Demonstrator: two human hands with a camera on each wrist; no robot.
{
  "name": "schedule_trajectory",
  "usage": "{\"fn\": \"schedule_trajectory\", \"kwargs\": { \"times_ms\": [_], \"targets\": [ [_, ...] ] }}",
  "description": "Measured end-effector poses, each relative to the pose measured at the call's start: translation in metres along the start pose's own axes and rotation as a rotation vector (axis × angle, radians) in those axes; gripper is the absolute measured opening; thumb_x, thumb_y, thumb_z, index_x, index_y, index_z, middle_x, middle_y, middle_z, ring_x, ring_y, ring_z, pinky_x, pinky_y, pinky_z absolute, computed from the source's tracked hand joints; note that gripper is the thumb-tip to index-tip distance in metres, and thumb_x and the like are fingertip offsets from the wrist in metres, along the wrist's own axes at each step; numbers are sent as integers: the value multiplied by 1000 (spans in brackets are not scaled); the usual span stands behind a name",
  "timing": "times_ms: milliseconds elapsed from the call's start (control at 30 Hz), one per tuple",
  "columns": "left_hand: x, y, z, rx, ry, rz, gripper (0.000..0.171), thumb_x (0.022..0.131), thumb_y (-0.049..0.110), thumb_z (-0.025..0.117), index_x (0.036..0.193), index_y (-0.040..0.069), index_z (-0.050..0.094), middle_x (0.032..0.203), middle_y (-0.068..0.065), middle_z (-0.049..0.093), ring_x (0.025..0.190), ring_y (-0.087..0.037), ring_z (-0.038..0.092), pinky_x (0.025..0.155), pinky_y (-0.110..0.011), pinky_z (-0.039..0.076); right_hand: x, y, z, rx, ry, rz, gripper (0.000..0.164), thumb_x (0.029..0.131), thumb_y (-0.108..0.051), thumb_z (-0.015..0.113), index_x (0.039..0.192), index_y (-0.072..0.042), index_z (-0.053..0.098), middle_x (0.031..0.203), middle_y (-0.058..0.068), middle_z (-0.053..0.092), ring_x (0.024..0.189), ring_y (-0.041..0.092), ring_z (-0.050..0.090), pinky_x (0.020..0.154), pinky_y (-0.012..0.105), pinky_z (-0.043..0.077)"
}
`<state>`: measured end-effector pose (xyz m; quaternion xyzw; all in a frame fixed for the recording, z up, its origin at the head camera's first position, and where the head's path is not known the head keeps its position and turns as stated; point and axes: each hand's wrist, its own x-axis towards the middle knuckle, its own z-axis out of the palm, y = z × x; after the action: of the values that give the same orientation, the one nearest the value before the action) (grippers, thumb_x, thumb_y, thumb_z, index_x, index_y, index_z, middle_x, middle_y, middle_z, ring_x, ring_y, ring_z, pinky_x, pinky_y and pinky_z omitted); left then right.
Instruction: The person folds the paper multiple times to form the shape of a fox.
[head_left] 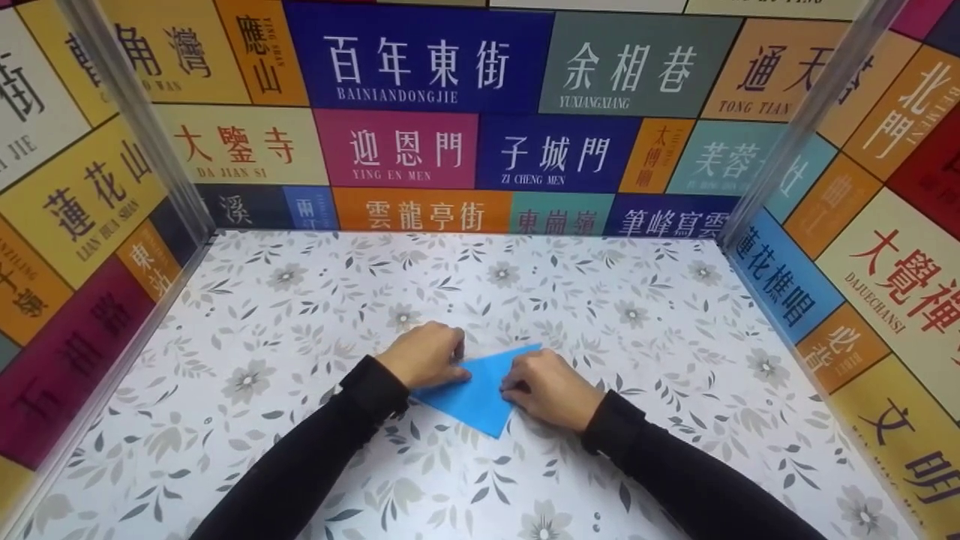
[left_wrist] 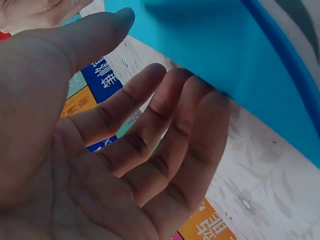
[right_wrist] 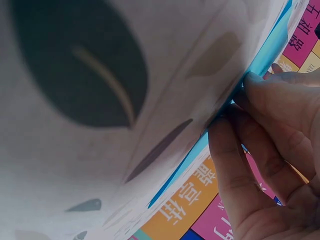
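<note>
A sheet of blue paper (head_left: 480,401), folded to a roughly triangular shape, lies on the table between both hands. My left hand (head_left: 426,358) is at its left side, thumb laid over the paper and the other fingers bent loosely at its far edge. In the left wrist view those fingertips touch the edge of the blue paper (left_wrist: 210,45), and the palm holds nothing. On the opposite side my right hand (head_left: 553,390) pinches the paper's right edge. The right wrist view shows its thumb and fingertips close together at the thin blue edge (right_wrist: 270,52).
The table (head_left: 300,465) has a white covering printed with grey flowers and leaves. A back wall (head_left: 405,150) of coloured signs and two angled side panels, left (head_left: 82,217) and right (head_left: 862,247), enclose it.
</note>
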<state>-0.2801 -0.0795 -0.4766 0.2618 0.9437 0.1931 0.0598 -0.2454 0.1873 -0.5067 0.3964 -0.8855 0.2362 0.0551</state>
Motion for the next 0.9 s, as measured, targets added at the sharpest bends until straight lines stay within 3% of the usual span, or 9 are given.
{"fn": "schedule_trajectory", "kwargs": {
  "times_ms": [200, 400, 567, 900],
  "targets": [
    [5, 0, 4, -7, 12, -23, 31, 97, 31, 96, 108, 5, 81, 104, -13, 83, 96, -34, 78, 88, -52, 66, 0, -2, -1, 0, -3, 6, 6, 96, -5, 93, 100, -9, 92, 90, 5, 83, 85, 21, 79, 82, 36, 68],
    [9, -1, 8, -25, 39, -6, 20, 99, 26, 94, 99, 8, 84, 90, -7, 81, 83, -25, 73, 79, -46, 63, -2, 1, 1, -17, 9, -22, 5, 96, -5, 92, 98, -10, 92, 90, 4, 83, 86, 22, 79, 82, 37, 66],
    [9, 2, 6, -52, 67, 4, 16, 100, 23, 93, 95, 9, 85, 87, -4, 79, 76, -17, 65, 72, -39, 58, -1, 1, 0, -8, 21, -22, 6, 95, -4, 92, 97, -9, 92, 90, 4, 82, 84, 22, 78, 81, 37, 66],
    [8, 7, -1, -97, 110, 35, 15, 101, 20, 92, 91, 13, 83, 88, -3, 81, 75, -13, 63, 73, -36, 57, -1, -4, -4, 18, 51, -6, 6, 96, -5, 91, 100, -10, 91, 92, 4, 84, 86, 21, 81, 79, 33, 68]
  ]
}}
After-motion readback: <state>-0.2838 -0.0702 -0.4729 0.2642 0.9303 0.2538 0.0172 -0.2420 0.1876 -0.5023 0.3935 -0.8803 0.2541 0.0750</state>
